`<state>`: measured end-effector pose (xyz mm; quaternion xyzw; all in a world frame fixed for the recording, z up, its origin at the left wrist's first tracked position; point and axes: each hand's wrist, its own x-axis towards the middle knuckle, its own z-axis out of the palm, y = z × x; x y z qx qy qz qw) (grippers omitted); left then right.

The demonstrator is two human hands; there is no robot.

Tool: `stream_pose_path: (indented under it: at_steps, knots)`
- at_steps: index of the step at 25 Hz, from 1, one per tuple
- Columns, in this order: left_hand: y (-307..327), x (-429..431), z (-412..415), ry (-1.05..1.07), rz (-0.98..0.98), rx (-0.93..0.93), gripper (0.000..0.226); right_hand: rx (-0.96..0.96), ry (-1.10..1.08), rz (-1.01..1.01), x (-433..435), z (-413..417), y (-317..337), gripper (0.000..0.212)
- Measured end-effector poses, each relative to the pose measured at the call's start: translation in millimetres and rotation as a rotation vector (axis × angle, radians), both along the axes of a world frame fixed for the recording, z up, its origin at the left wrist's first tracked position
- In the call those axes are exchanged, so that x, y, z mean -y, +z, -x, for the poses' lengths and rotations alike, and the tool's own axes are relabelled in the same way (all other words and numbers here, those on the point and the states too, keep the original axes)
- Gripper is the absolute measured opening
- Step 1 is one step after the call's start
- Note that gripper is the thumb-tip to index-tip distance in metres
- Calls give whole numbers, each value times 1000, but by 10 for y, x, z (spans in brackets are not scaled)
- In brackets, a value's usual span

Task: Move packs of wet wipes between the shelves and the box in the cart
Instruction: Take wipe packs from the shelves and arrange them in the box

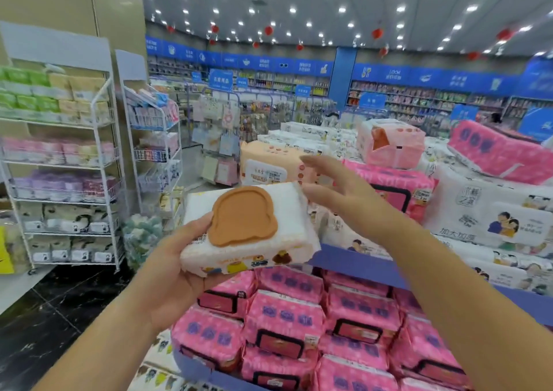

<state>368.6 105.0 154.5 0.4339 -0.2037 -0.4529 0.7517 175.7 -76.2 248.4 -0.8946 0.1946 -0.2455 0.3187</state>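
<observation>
Across a bright shop floor, a tiered blue display stand [359, 266] fills the right side, and white wire racks [101, 157] of pastel packets stand by the wall on the left. Pink packs [284, 315] lie in rows on the stand's lower tier. White packs [493, 211] printed with cartoon figures are piled on the upper tier, with a peach pack [269, 163] behind them. The person faces the stand with both bare arms reaching forward. Their left hand [173, 271] cups a white pack of wet wipes [293, 211] from beneath, thumb curled over its near left edge, holding it in the air above the pink rows, top side up and slightly tilted. Their right hand [338, 199] is spread wide with straight fingers just beside the pack's right end, grasping nothing; whether its thumb touches the wrapper cannot be told. A brown plastic lid [242, 217] sits on the pack's top. No cart or box is visible, so which way the pack is headed cannot be told. To do this step well, the right hand would probably best take the far end so the soft pack does not sag. Both hands could then carry it level and set it down lid up without nudging the stacked packs.
</observation>
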Motion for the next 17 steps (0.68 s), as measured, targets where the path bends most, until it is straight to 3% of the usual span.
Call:
stream_pose_path:
  at_steps: [1,3,4,6,12,17]
  knots:
    - [25,-81,-62,50,28,3,41,-12,-139,143,145,-197,134,79]
    - [58,-198,-133,138,44,58,45,-237,-355,442,415,-585,287,82]
    - [71,-235,-153,178,39,111,46,-379,-410,508,544,-761,305,88]
    - [92,-271,-153,236,28,189,52,-553,-455,456,750,-1040,270,97]
    - [37,-405,-116,288,12,186,58,-449,-453,273,712,-1158,302,76]
    - [-166,-982,-46,418,-48,196,55,-215,-347,203,324,-875,224,78]
